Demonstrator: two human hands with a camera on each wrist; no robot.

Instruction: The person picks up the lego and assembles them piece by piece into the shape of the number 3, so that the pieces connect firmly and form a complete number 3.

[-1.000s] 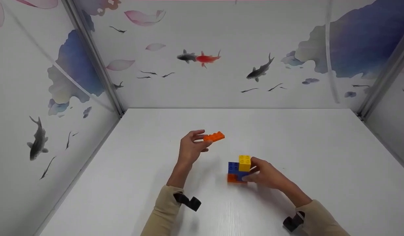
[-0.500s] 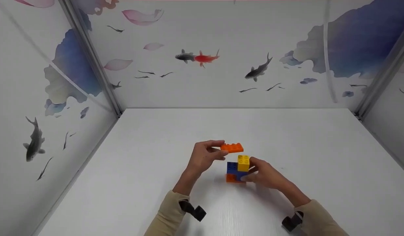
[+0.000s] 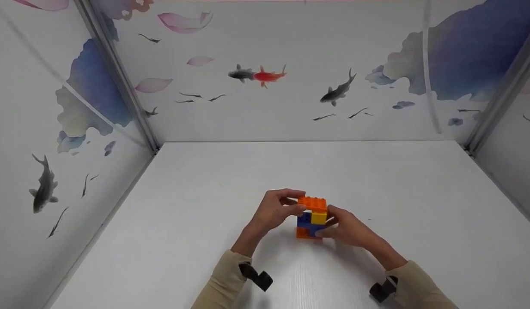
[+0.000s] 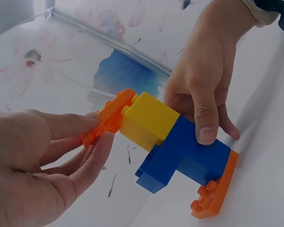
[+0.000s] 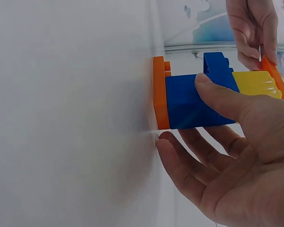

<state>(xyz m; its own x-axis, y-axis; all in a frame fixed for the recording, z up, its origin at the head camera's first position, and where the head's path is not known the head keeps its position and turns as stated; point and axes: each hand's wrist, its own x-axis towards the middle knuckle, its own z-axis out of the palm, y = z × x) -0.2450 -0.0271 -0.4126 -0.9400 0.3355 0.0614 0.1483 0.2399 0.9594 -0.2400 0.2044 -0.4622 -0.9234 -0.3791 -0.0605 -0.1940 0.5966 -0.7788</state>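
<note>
A small tower of toy building bricks stands on the white table. Its base is a flat orange brick (image 4: 222, 189), with blue bricks (image 4: 203, 158) above it and a yellow brick (image 4: 149, 120) on top. My right hand (image 3: 351, 227) holds the tower from the right, thumb against the blue part. Between thumb and fingers, my left hand (image 3: 275, 210) pinches a second flat orange brick (image 3: 313, 203) over the yellow one. In the left wrist view this orange brick is tilted right at the yellow studs, and some of those studs still show.
The white table (image 3: 205, 171) spreads around the tower. White panels with painted fish, petals and blue blots enclose it at the back (image 3: 290, 111) and sides, joined by metal corner posts (image 3: 119, 77). Black straps with small blocks sit at both sleeve cuffs (image 3: 256, 277).
My left hand has carried the flat orange brick to the right and down, from beside the tower to its top. The right hand keeps holding the tower in place.
</note>
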